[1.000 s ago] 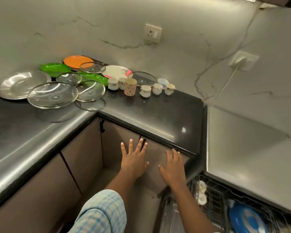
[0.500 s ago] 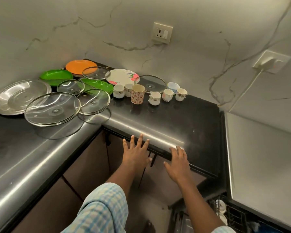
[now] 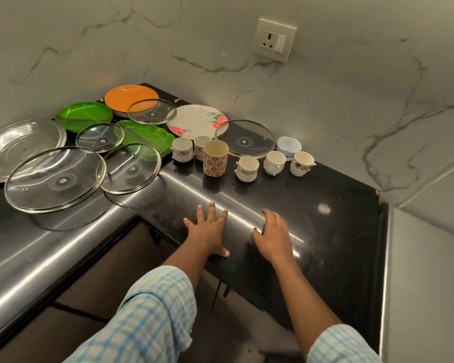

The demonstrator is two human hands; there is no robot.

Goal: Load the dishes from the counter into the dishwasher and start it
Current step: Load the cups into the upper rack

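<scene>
Dishes crowd the back corner of the black counter (image 3: 325, 231): a tall patterned cup (image 3: 215, 158), several small white cups (image 3: 247, 168), a floral plate (image 3: 194, 121), an orange plate (image 3: 126, 96), green plates (image 3: 84, 115), a steel plate (image 3: 21, 146) and several glass lids (image 3: 54, 179). My left hand (image 3: 207, 229) and my right hand (image 3: 271, 238) hover over the counter's front part, fingers spread, holding nothing, well short of the cups. The dishwasher is out of view.
A wall socket (image 3: 275, 39) sits on the marble wall above the cups. A small blue-and-white lidded tub (image 3: 288, 146) stands behind the cups. Cabinet doors (image 3: 108, 292) run below the counter. A pale surface (image 3: 430, 297) adjoins the counter's right end.
Both hands have moved forward from below the counter edge to over its top. The view has swung up and left, and the dishwasher rack has dropped out of sight.
</scene>
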